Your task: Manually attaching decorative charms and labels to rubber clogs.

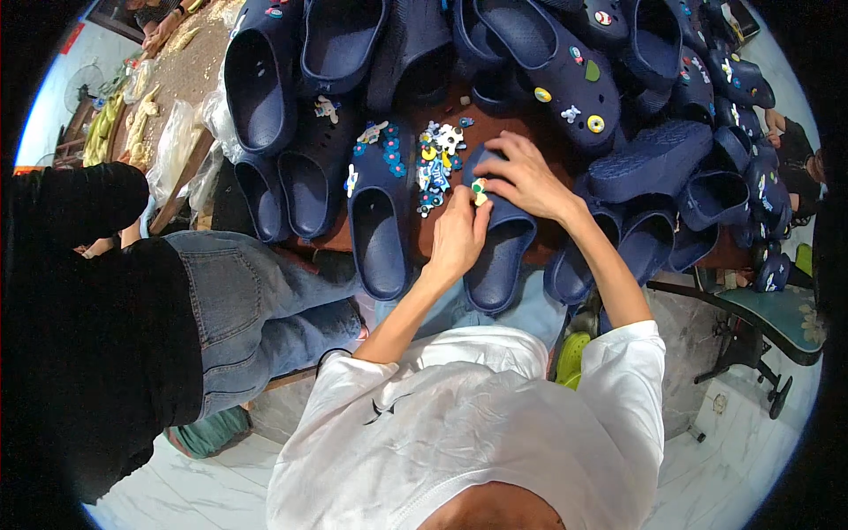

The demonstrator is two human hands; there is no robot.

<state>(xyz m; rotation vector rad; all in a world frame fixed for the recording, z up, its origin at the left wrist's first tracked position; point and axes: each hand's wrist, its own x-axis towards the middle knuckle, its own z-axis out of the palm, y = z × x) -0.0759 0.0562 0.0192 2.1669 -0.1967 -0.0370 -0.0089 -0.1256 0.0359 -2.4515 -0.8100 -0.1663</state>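
Note:
A navy blue clog [500,252] lies on the table right in front of me, toe pointing away. My left hand [459,237] pinches a small round charm [479,187] against the clog's upper. My right hand [526,177] rests over the toe of the same clog, fingers bent on it and touching the charm. Just left of the clog lies a small heap of loose coloured charms [437,159]. Another navy clog [378,208] with blue flower charms on it lies left of the heap.
Many navy clogs [565,84] are piled across the brown table [530,119], some decorated with charms. A person in a black top and jeans [238,309] stands close at my left. Clear plastic bags [177,146] hang off the table's left edge. A dark chair [768,318] stands at the right.

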